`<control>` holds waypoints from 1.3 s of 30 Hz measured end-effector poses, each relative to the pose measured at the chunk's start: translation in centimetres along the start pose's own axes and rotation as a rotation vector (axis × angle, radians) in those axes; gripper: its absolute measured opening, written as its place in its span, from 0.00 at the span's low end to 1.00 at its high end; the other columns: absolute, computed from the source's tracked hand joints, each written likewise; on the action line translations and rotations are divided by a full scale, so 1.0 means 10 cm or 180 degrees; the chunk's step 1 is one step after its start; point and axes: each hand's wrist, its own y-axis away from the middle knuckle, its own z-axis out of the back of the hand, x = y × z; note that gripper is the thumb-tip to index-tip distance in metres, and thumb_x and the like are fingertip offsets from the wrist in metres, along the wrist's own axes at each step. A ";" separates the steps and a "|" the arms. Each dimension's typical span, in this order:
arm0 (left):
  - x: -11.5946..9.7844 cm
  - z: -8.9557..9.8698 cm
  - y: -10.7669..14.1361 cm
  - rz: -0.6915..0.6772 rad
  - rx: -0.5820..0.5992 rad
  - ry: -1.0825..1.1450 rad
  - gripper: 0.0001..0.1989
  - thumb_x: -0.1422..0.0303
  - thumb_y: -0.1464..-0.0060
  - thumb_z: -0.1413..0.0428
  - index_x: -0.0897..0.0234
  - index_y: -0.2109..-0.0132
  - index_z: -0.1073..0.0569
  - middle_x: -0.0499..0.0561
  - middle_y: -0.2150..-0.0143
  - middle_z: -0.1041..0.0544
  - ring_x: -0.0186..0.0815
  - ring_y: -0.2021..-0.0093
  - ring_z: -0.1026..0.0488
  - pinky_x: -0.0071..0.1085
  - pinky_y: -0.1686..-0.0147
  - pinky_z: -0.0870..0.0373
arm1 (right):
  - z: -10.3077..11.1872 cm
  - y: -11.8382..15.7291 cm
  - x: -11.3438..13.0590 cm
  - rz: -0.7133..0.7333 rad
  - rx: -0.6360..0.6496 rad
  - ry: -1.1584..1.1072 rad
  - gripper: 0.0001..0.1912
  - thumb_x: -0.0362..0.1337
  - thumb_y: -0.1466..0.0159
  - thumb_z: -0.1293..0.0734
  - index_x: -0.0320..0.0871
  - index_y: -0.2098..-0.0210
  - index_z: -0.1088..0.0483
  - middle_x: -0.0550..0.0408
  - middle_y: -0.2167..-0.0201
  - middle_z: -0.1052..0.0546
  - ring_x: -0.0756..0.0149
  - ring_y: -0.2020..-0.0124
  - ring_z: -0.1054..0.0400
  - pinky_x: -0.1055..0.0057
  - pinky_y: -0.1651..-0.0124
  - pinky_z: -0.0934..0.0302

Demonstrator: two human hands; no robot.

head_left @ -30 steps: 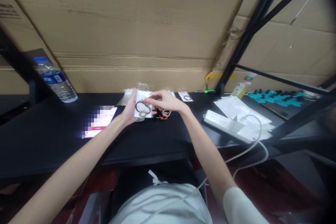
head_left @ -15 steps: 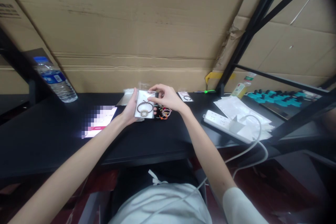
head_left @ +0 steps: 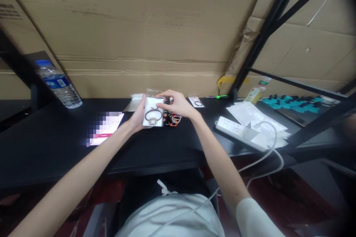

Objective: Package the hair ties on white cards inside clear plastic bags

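A white card in a clear bag (head_left: 149,105) is held upright in my left hand (head_left: 137,116), whose thumb lies along its left edge and fingers come round behind it. On the card's front is a dark cord bracelet (head_left: 152,121) with a squarish metal piece. My right hand (head_left: 178,103) pinches at the card's upper right, its thumb on the front. Behind and right of the card lies a tangle of colourful cords (head_left: 174,119). Clear bags (head_left: 134,103) lie behind my left hand.
A lit phone (head_left: 109,127) and a water bottle (head_left: 62,84) are on the left of the black table (head_left: 167,152). Another bagged bracelet (head_left: 197,102), a green tool (head_left: 221,97), a power strip (head_left: 236,131), white papers (head_left: 244,113) and a drink bottle (head_left: 256,92) are on the right.
The bagged card has tilted slightly and moved a little down. My right fingers have shifted slightly at its top edge; both hands keep their hold.
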 end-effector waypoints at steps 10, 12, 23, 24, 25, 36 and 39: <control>0.04 -0.04 -0.05 -0.0502 -0.0588 -0.0405 0.29 0.45 0.28 0.50 0.66 0.43 0.20 0.63 0.47 0.15 0.48 0.49 0.16 0.37 0.51 0.19 | -0.03 -0.01 -0.04 0.0065 -0.0141 0.0156 0.15 0.41 0.34 0.25 0.47 0.48 0.18 0.51 0.48 0.17 0.60 0.54 0.25 0.61 0.46 0.33; 0.05 -0.04 -0.07 -0.0743 -0.0645 -0.0490 0.23 0.52 0.28 0.46 0.67 0.44 0.20 0.62 0.47 0.15 0.44 0.49 0.16 0.33 0.51 0.20 | -0.05 -0.02 -0.05 0.0106 -0.0206 0.0170 0.15 0.41 0.34 0.25 0.47 0.48 0.19 0.52 0.50 0.16 0.60 0.54 0.25 0.62 0.46 0.32; 0.09 0.09 -0.14 -0.1388 -0.0995 -0.0659 0.15 0.59 0.34 0.36 0.67 0.48 0.19 0.58 0.49 0.15 0.41 0.45 0.20 0.30 0.47 0.24 | -0.12 -0.05 -0.14 -0.0384 -0.0899 0.0007 0.32 0.46 0.35 0.24 0.45 0.35 0.31 0.43 0.41 0.22 0.60 0.53 0.21 0.58 0.43 0.29; 0.09 0.09 -0.14 -0.1369 -0.0974 -0.0712 0.17 0.58 0.34 0.36 0.68 0.49 0.19 0.58 0.50 0.15 0.42 0.46 0.19 0.31 0.47 0.24 | -0.12 -0.05 -0.16 -0.0451 -0.0820 -0.0144 0.31 0.45 0.34 0.24 0.45 0.35 0.31 0.44 0.44 0.20 0.60 0.55 0.21 0.58 0.43 0.29; 0.10 0.10 -0.14 -0.1338 -0.0952 -0.0761 0.18 0.56 0.34 0.36 0.68 0.50 0.19 0.59 0.51 0.15 0.42 0.48 0.19 0.33 0.48 0.24 | -0.13 -0.06 -0.18 -0.0474 -0.0733 -0.0298 0.28 0.43 0.34 0.24 0.44 0.37 0.29 0.46 0.48 0.18 0.61 0.56 0.20 0.59 0.44 0.28; 0.06 0.17 -0.16 -0.1915 -0.0973 -0.1393 0.09 0.63 0.38 0.38 0.57 0.52 0.21 0.50 0.54 0.20 0.35 0.63 0.23 0.28 0.67 0.27 | -0.14 -0.06 -0.18 -0.0125 -0.0640 -0.0535 0.08 0.35 0.30 0.31 0.46 0.54 0.19 0.52 0.51 0.17 0.63 0.54 0.24 0.65 0.51 0.28; 0.03 0.15 -0.12 -0.1939 -0.1082 -0.1625 0.13 0.65 0.40 0.39 0.54 0.48 0.21 0.47 0.59 0.21 0.33 0.69 0.27 0.26 0.74 0.32 | -0.13 -0.07 -0.18 -0.0220 -0.0520 -0.0791 0.09 0.35 0.29 0.33 0.45 0.55 0.19 0.53 0.54 0.16 0.65 0.58 0.25 0.68 0.55 0.29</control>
